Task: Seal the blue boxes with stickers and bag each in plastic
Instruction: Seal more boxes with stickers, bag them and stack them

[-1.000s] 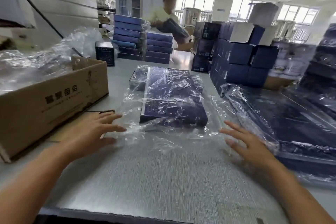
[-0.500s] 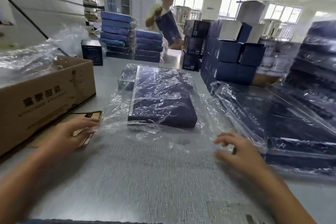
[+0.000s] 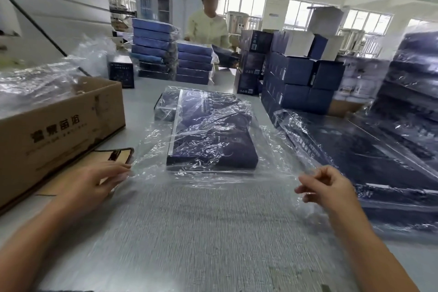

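A flat dark blue box [image 3: 211, 133] lies in the middle of the grey table [image 3: 201, 232], inside a crinkled clear plastic bag [image 3: 272, 149] whose open mouth faces me. My left hand [image 3: 99, 180] holds the bag's near-left corner with its fingers pointing right. My right hand [image 3: 329, 187] pinches the near-right edge between thumb and fingers. The bag's near edge runs taut between both hands. A second dark box [image 3: 166, 106] shows under the plastic at the far left of the first.
An open cardboard carton [image 3: 59, 125] full of plastic stands at the left, with a brown card [image 3: 113, 156] beside it. Bagged blue boxes [image 3: 367, 161] are stacked at the right. Further stacks [image 3: 154, 50], small blue cartons [image 3: 298, 78] and a person [image 3: 208, 26] fill the far end.
Both hands went from lying flat beside the bag to taking hold of its near edge, which is now pulled taut. The person at the far end has put a box down.
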